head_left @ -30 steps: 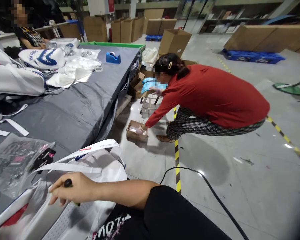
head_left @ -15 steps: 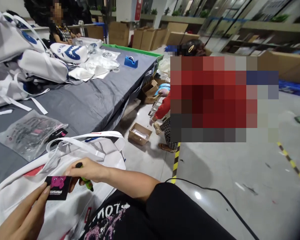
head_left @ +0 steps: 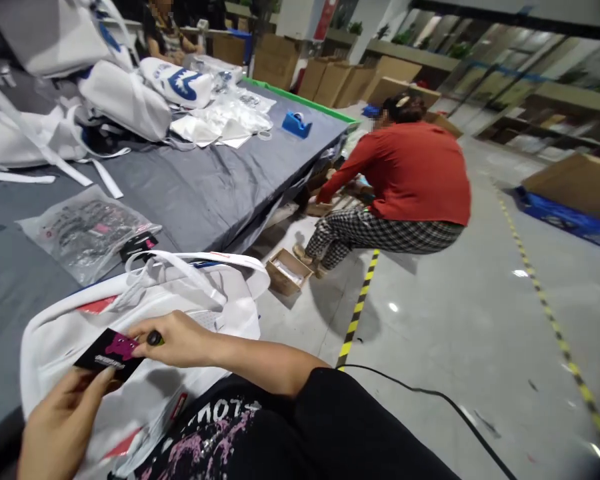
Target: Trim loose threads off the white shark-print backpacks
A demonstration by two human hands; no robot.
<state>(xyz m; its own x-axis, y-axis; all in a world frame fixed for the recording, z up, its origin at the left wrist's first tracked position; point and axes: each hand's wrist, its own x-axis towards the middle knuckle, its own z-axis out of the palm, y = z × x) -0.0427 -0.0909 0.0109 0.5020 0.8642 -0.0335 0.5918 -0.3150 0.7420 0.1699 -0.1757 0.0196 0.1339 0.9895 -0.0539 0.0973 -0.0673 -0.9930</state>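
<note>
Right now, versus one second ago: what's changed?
Left hand came in from the picture's left edge; it and the right hand now hold a black card. Co-worker in red no longer reaches into the small floor box. Unchanged: marker in right hand, blue tape dispenser on the table.

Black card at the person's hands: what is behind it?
The white bag shows around the black card, which the left hand and right hand hold. The part of the bag directly behind the card and hands is covered, so it cannot be seen.
</note>
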